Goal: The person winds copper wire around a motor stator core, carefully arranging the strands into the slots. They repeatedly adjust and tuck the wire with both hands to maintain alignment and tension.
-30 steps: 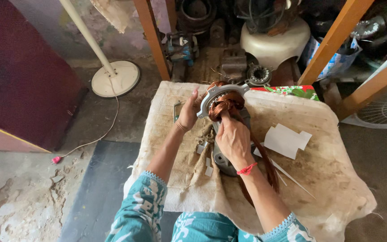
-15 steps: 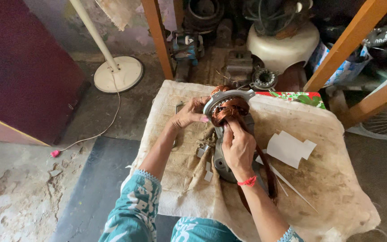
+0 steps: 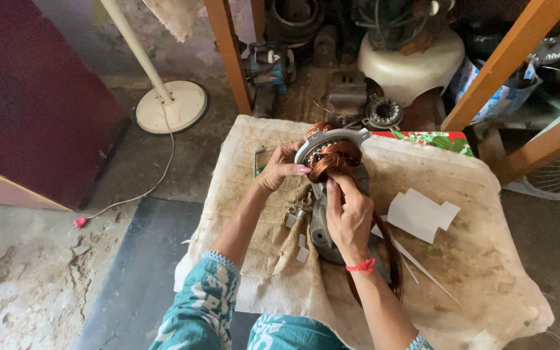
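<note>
The left hand [image 3: 279,174] grips the stator [image 3: 333,155] by its rim. The right hand [image 3: 348,217] pinches the copper coil [image 3: 332,162], fingers narrow. Paper slips [image 3: 420,214] lie beside on the cloth [image 3: 487,259].

Copper-brown coil [image 3: 334,159] in a grey motor frame [image 3: 329,139] — teal white-patterned sleeve [image 3: 199,310], red wristband [image 3: 361,266], beige cloth [image 3: 481,259].
</note>
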